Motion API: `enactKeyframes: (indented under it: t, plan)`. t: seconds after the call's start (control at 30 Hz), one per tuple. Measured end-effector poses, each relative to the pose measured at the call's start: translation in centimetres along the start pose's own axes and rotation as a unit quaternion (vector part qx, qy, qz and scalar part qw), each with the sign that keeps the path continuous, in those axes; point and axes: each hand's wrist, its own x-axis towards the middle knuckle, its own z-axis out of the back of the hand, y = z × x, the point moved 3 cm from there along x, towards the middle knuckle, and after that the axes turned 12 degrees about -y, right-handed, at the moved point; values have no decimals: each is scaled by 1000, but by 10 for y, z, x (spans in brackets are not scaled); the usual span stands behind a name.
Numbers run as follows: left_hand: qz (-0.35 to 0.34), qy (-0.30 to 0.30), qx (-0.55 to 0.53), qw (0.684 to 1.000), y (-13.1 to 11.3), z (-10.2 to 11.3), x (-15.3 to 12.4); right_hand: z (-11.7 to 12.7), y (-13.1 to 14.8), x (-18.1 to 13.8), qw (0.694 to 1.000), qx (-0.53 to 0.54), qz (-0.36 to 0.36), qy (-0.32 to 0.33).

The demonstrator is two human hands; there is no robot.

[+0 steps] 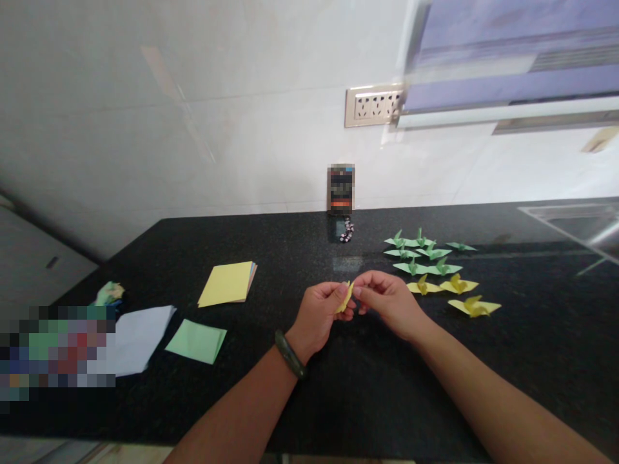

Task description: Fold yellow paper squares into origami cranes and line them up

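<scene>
Above the black counter, both of my hands pinch one small folded yellow paper. My left hand, with a dark bracelet on its wrist, grips the paper's left side. My right hand pinches its right edge with fingertips pressed together. Just right of my hands lie finished paper cranes: several green ones further back and three yellow ones nearer.
A stack of yellow square sheets lies to the left, with a green sheet and a pale blue sheet nearer the front. A small dark object leans on the wall. A sink sits at the far right.
</scene>
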Motion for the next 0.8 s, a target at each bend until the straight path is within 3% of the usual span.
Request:
enactKeyframes:
  t: [0.23,0.47,0.63,0.8]
  plan:
    - [-40,-20,76,996,-11,-2,-4,3,-2,2,995,-82,48,-29]
    - [-1,24,21,999,-6,-2,-2,8,0,2,976,-147,159,-5]
    - [42,42,-4,998,-3,-1,-1,11,10,-1,940,-238,242,38]
    - [61,33,-25,997,-4,-2,-1,11,14,-2,909,-285,302,38]
